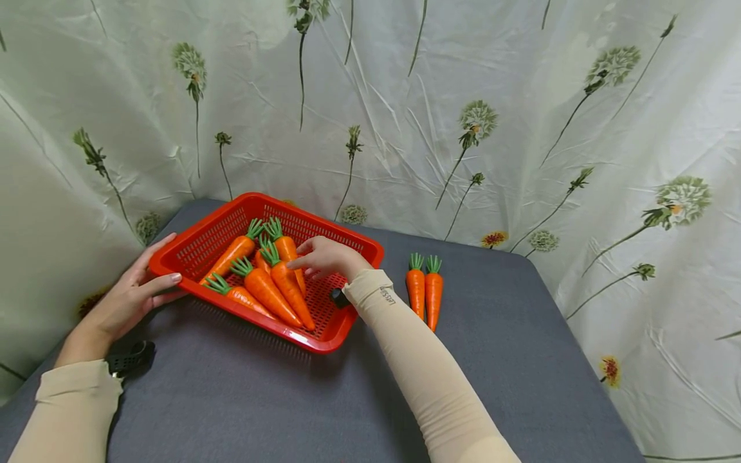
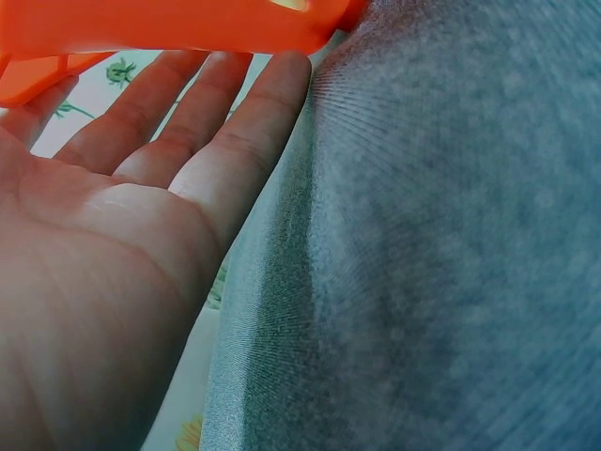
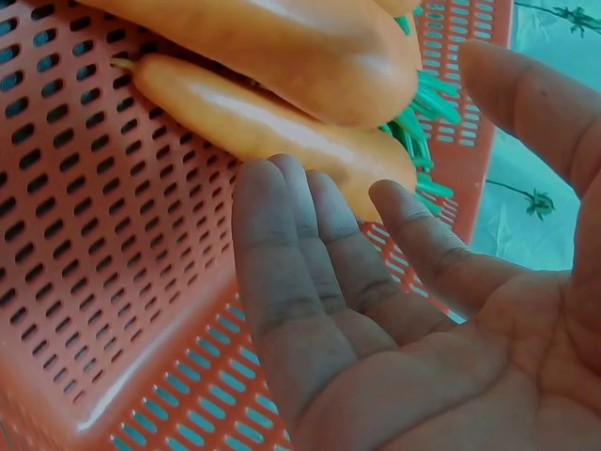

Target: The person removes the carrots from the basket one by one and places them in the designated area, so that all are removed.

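Observation:
A red plastic basket (image 1: 341, 335) with slotted walls stands on the grey cloth and holds several orange carrots (image 1: 267, 292) with green tops. At its near left corner, my left hand (image 1: 130, 297) touches the rim from outside, thumb at the front edge. Its fingers (image 2: 246, 122) look straight against the rim in the left wrist view. Inside the basket, my right hand (image 1: 331, 256) reaches over the right side of the carrots. The right wrist view shows its fingers (image 3: 272, 244) loosely bent and spread from the thumb, with fingertips close to a carrot (image 3: 272, 122) and nothing held.
Two more carrots (image 1: 424, 289) lie side by side on the grey table (image 1: 509, 334), right of the basket and partly behind the right forearm. A white curtain (image 1: 405, 116) with dandelion prints hangs behind the table. A dark wrist camera (image 1: 132, 358) sits on the left wrist.

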A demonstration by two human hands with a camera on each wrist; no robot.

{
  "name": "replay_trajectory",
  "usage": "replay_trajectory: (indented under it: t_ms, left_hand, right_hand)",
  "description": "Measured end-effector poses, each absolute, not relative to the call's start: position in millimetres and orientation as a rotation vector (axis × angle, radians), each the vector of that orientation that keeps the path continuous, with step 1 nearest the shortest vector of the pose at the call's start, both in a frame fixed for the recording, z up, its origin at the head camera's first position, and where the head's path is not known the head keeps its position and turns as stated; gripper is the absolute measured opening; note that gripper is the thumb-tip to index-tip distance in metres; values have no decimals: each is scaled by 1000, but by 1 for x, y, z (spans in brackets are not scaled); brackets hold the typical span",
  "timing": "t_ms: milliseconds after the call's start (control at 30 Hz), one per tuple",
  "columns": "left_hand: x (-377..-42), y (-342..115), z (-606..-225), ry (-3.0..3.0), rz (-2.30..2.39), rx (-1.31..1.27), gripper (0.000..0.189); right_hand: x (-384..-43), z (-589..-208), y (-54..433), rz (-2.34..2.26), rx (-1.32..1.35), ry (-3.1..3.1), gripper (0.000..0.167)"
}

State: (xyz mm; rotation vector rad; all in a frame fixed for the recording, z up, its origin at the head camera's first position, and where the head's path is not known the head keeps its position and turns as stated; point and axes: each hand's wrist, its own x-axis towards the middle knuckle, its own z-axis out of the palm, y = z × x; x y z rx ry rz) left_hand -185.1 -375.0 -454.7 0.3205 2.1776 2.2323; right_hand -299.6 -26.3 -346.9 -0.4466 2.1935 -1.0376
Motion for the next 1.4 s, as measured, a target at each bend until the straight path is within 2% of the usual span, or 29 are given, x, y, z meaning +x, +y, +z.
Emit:
replay_trajectory:
  t_ms: [500,700,967,1200,1400]
  left_hand:
    - [-187,-376,-454,2200,2211,329,81]
    - [-188,-376,-455,2152,2252,336,81]
    - [-187,-375,-453,2178,2236,327,80]
    - [-186,-376,-455,2187,2236,315,81]
    - [-186,-375,-455,2185,2230,313,81]
  right_hand:
    - [-297,-354,-36,-1074,-425,2094,50]
    - [-298,-357,-36,-1078,-405,2072,37]
    - [-296,-358,-35,-1122,-363,2046,45]
    - [-294,-360,-38,-1129,-359,2054,36]
    - [-293,-362,-39,-1129,-353,2070,37]
